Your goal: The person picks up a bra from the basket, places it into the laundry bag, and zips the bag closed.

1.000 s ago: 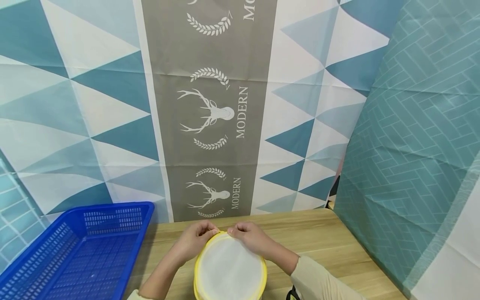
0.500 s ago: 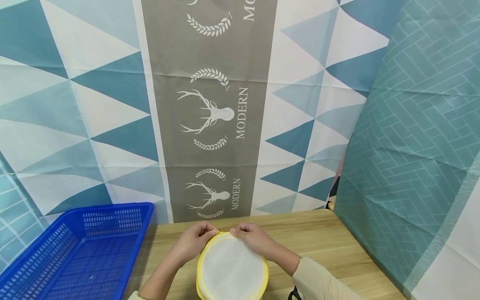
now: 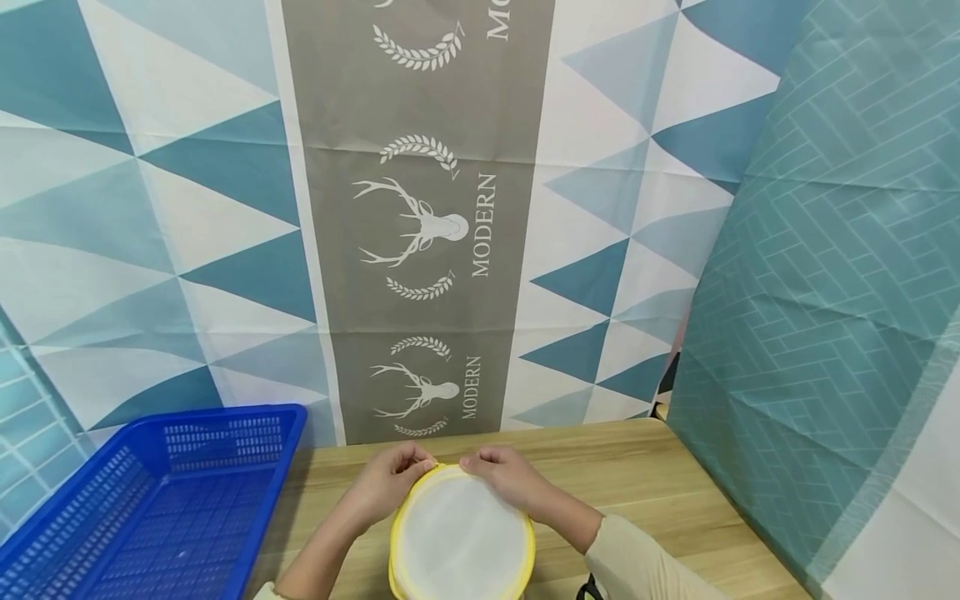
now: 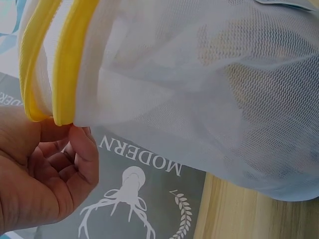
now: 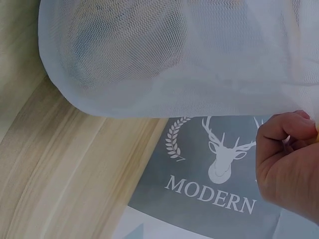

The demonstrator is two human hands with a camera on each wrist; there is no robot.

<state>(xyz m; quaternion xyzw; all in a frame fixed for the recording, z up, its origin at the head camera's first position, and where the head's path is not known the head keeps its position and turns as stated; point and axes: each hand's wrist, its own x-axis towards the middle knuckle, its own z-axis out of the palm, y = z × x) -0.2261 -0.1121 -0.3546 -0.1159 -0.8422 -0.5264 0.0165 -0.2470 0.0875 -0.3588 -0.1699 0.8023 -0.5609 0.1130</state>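
Observation:
A round white mesh laundry bag (image 3: 463, 537) with yellow trim stands upright at the table's front, its circular top towards me. My left hand (image 3: 386, 485) pinches the yellow edge at the far side of that top. Close by on the right, my right hand (image 3: 506, 482) pinches the same rim between thumb and curled fingers. In the left wrist view, two yellow bands (image 4: 70, 64) run around the bag's top, with the left fingertips at their lower ends. Blurred bluish and tan patches show through the mesh (image 5: 124, 45) in the right wrist view; what they are cannot be told.
A blue plastic basket (image 3: 288, 467) with perforated walls stands at the left. Beside my right sleeve (image 3: 637, 558) lies a small black item (image 3: 588, 588), partly cut off by the frame. Patterned cloth (image 3: 420, 292) hangs behind the wooden table (image 3: 600, 454), and green cloth closes the right side.
The bag's top shifts slightly right and then back left. My right hand sits a little further right along the rim than a second ago; the left hand keeps nearly the same place.

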